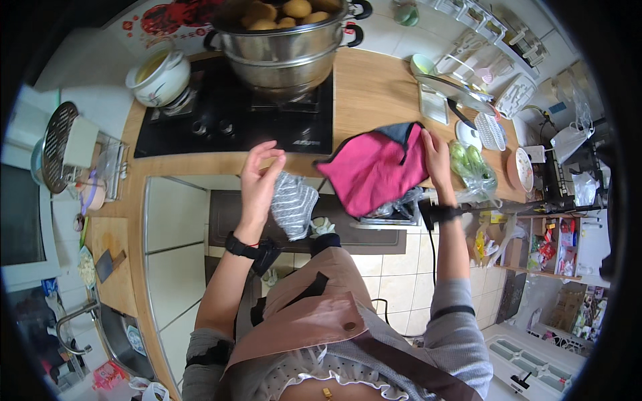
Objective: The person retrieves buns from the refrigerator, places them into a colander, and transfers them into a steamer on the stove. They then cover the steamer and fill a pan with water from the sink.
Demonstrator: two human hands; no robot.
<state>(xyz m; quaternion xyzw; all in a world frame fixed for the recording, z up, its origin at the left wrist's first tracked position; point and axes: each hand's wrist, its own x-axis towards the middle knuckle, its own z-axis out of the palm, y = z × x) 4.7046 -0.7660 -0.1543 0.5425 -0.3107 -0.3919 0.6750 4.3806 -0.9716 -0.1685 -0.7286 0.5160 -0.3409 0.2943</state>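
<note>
My left hand (261, 185) is raised at the front edge of the counter with its fingers apart. A grey-and-white striped cloth (293, 205) hangs right beside it; how its upper end is held cannot be told. Pinched at its right edge by my right hand (436, 158), a pink cloth with dark edging (376, 170) hangs spread over the counter's front edge, one corner folded to show a grey-blue back. Behind the hands is a black gas hob (175, 135), bearing a stacked steel steamer pot (281, 60) full of potatoes (297, 8) and a white pot (159, 80).
A glass lid (454, 92), bagged green vegetables (471, 163) and a pink bowl (520, 170) are on the right of the wooden counter (371, 95). An open drawer (386, 221) juts out below the pink cloth. At left, a cleaver (105, 265) lies on a cutting board (113, 235) beside the sink (120, 341).
</note>
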